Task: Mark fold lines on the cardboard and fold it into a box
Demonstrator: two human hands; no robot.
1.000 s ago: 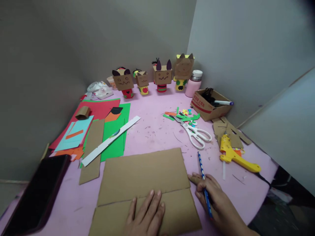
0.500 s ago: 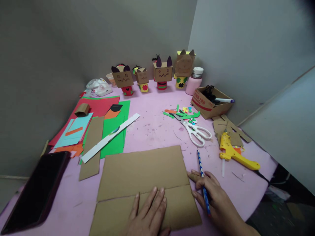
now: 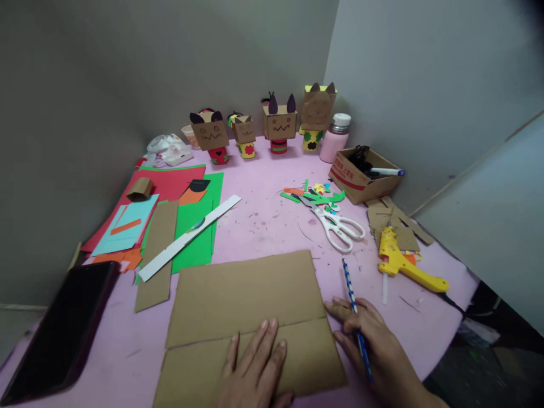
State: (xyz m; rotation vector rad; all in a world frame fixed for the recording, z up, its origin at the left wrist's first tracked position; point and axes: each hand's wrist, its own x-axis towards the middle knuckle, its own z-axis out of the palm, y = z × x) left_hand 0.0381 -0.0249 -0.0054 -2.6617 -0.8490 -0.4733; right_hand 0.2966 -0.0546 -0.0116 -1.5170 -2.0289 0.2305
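My view is a bit dim. The light is soft and even, and I cannot tell where it comes from. The pink worktop (image 3: 272, 226) is the brightest part. The far wall on the left looks gray and darker, and the near right corner is almost black. Shadows are faint and soft. I see no strong glare. The edges bend, so the worktop looks curved. Both hands (image 3: 255, 368) at the near edge look a little soft and stretched.
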